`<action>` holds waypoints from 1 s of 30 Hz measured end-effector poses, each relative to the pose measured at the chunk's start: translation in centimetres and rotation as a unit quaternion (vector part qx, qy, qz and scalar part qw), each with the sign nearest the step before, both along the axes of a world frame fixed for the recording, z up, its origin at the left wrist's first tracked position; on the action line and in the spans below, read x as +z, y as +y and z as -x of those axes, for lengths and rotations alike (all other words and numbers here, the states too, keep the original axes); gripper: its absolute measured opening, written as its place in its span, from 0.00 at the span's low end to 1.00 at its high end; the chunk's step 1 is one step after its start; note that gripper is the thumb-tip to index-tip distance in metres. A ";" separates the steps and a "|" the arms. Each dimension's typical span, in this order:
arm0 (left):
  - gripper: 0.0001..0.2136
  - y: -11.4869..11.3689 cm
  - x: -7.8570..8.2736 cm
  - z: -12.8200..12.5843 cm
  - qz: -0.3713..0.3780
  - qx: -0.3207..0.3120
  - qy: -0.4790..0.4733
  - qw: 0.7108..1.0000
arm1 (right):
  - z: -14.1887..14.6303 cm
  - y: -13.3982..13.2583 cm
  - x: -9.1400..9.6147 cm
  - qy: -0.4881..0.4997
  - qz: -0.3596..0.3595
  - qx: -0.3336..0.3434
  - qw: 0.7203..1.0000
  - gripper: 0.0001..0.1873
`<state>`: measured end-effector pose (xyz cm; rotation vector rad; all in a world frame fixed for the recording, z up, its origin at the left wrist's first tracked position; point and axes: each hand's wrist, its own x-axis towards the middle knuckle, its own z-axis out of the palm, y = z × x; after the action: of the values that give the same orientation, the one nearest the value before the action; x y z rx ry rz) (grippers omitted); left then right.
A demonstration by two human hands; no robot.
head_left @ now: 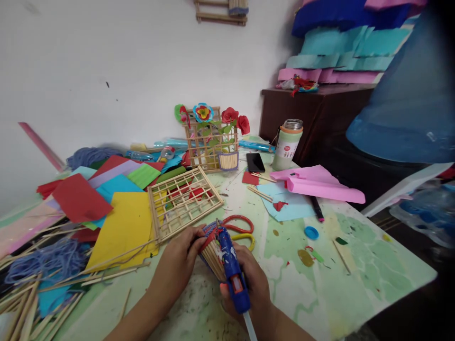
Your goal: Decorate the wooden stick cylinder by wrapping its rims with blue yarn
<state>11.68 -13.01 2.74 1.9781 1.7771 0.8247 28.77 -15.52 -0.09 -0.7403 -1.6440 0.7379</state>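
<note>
The glue gun (231, 265) is clasped in the right hand (255, 275) with its tip near the stick bundle (212, 254), which the left hand (182, 255) pinches, presumably to steady it, while the lattice (185, 203) lies just beyond on the bench (291, 293).

No wording can be read with certainty. Pale label (285, 149) borne by light-green bottle (287, 142): small red mark printed near top, reddish characters set below, too small and blurred to be deciphered. Brand cannot be made out. Elsewhere, no text, numbers or signs can be read.
</note>
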 end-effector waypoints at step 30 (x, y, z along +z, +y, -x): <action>0.08 -0.9 -0.2 -0.7 -0.054 -0.029 0.035 0.998 | -1.6 0.0 3.5 -0.166 0.095 -0.079 0.978 0.19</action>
<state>12.37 -13.93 2.57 2.1402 1.7382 0.8598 30.36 -15.56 3.40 -1.1694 -1.8017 0.6904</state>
